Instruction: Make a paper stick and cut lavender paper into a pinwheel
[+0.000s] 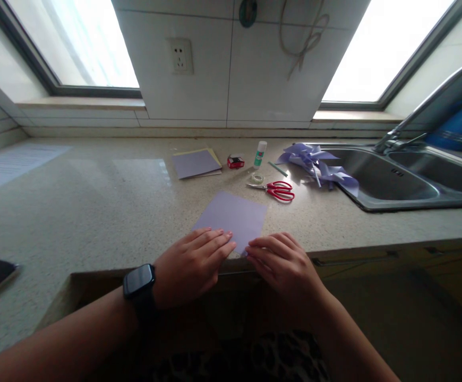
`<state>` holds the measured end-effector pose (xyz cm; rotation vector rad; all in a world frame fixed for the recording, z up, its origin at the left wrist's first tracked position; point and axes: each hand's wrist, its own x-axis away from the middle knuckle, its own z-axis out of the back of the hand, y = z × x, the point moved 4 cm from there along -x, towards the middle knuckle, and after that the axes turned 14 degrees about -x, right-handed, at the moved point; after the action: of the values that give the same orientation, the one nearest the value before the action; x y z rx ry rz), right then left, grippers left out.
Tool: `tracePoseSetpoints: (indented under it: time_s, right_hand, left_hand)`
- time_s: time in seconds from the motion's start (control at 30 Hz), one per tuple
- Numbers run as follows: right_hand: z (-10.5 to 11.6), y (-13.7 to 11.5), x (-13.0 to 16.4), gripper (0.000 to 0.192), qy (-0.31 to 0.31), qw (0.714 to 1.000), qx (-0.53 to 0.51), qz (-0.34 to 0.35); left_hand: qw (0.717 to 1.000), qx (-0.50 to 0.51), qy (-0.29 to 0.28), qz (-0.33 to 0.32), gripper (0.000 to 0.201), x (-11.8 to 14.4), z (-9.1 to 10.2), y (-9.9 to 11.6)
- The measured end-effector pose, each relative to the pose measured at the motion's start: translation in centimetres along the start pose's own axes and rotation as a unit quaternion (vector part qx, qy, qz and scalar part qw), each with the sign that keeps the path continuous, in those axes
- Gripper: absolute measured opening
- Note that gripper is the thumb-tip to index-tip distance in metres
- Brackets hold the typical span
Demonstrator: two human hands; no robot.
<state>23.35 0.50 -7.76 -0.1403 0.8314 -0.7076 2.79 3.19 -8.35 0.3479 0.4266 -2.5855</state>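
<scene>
Lying beyond purple sheet [233, 212]: scissors [271, 187], perhaps tape [257, 179].

No word, brand or number can be read with certainty. Toward nine o'clock from the middle of the view, a white sheet [16, 165] carries rows of fine printed lines, too small and faint to make out; close to twelve o'clock, a small red box [236, 162] shows dark and pale print on its faces, blurred past reading. Between one and two o'clock, a white-capped glue stick [260, 154] bears a green label [258, 158] with pale marks resembling lettering, the characters too small to tell.
</scene>
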Motion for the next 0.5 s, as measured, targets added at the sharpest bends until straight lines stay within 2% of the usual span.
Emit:
tracePoseSetpoints:
  time_s: [0.27,0.5]
  right_hand:
    - [0.11,-0.09,-0.26,0.01,-0.021,1.0,-0.005,-0.016]
    - [-0.04,-0.35,0.23,0.013,-0.028,1.0,-0.008,0.008]
  left_hand:
    - [1.0,0.002,0.006,0.005,0.051,-0.05,0.38,0.04]
    - [1.0,0.009,0.017,0.004,0.046,-0.18,0.56,-0.03]
